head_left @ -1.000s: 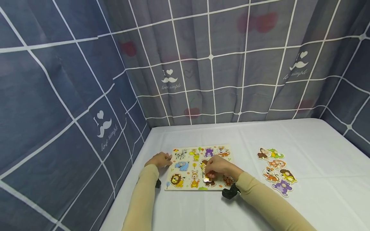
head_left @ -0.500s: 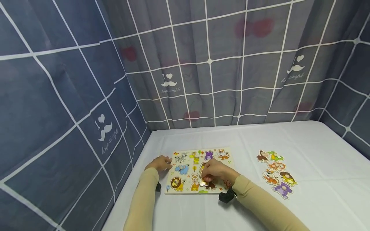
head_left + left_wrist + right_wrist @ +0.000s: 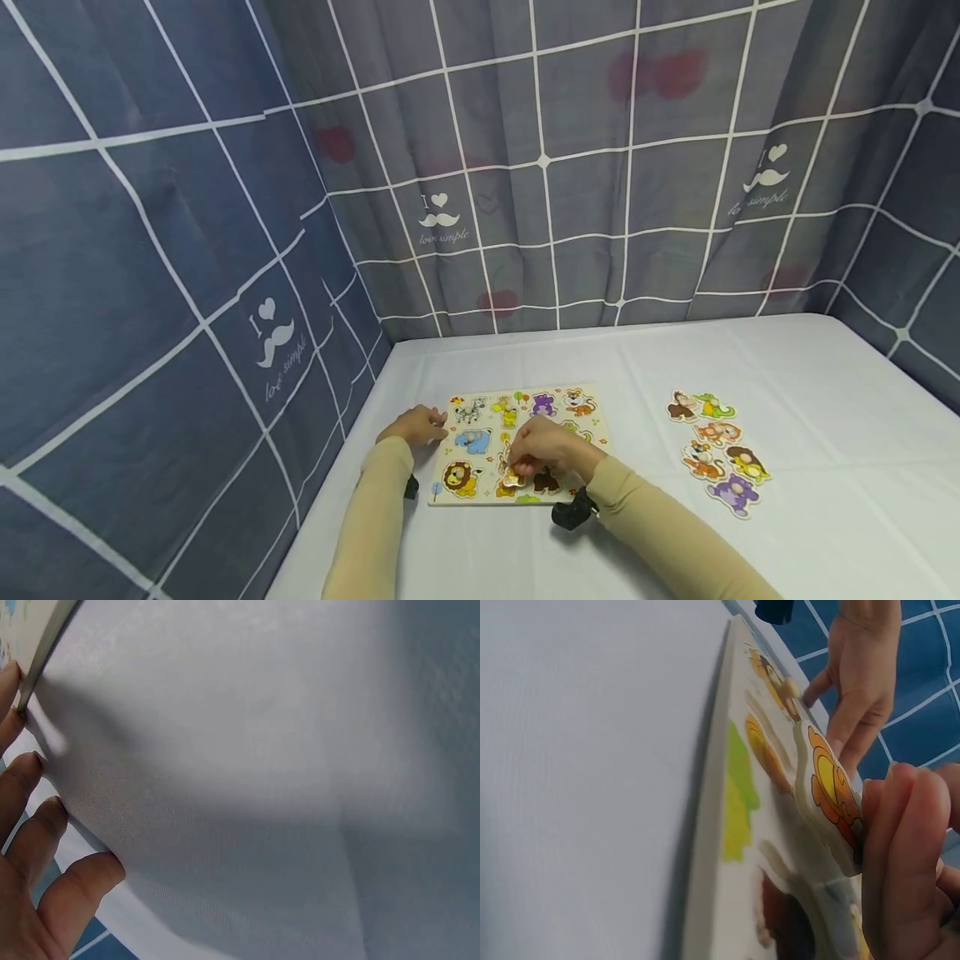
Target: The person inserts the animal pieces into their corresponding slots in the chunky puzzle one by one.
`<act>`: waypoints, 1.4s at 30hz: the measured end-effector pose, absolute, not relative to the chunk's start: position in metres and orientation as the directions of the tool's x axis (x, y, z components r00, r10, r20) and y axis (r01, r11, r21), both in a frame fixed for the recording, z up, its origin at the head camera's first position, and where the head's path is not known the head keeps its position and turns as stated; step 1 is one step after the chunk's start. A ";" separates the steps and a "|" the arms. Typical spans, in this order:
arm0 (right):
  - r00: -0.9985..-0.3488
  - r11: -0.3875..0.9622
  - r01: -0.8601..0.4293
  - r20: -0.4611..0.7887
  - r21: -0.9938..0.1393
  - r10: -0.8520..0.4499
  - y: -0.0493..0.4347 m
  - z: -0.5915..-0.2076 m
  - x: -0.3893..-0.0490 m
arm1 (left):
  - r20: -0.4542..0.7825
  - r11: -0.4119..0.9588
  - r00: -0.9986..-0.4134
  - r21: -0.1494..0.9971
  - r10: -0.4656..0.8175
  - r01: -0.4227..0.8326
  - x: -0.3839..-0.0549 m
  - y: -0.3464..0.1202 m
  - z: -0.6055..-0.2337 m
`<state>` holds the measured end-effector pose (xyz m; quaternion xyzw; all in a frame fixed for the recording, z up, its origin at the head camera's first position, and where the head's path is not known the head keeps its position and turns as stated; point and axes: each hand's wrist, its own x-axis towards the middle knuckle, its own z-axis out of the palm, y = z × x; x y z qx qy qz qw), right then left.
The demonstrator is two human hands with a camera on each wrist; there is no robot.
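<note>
A wooden puzzle board (image 3: 486, 502) with printed animals lies flat on the white table. My right hand (image 3: 546, 448) is over its lower middle, pinching an orange animal puzzle piece (image 3: 827, 787) with a yellow belly. The right wrist view shows this piece tilted and raised partly off the board, above a kangaroo-coloured recess (image 3: 767, 754). At the board's left edge rests my left hand (image 3: 414, 426), its fingertips (image 3: 11, 682) touching the side and its other fingers spread loosely. The right hand covers part of the board's middle row.
Several loose animal pieces lie to the right of the board, among them a purple one (image 3: 734, 493), a green crocodile (image 3: 715, 406) and a brown monkey (image 3: 682, 406). A checked curtain (image 3: 585, 208) hangs behind and at both sides of the table.
My right hand has moved left across the board with the puzzle piece, from above the brown animal picture to the kangaroo spot. The left hand stays at the board's edge.
</note>
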<state>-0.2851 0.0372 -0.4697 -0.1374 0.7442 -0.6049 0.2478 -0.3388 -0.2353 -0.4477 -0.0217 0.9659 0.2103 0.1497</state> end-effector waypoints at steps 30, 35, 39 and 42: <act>-0.830 0.223 0.194 -0.281 -0.955 -0.482 0.021 -0.478 -0.283 | -0.304 0.914 -0.953 0.388 0.008 -0.116 -0.335 -0.231 -0.443; -0.836 0.236 0.207 -0.298 -0.949 -0.462 0.019 -0.476 -0.284 | -0.309 0.907 -0.951 0.402 0.001 -0.130 -0.335 -0.231 -0.442; -0.839 0.247 0.215 -0.308 -0.945 -0.449 0.017 -0.476 -0.284 | -0.314 0.904 -0.949 0.404 -0.008 -0.141 -0.335 -0.231 -0.442; -0.841 0.264 0.219 -0.319 -0.939 -0.436 0.016 -0.475 -0.284 | -0.320 0.899 -0.947 0.411 -0.016 -0.154 -0.336 -0.231 -0.442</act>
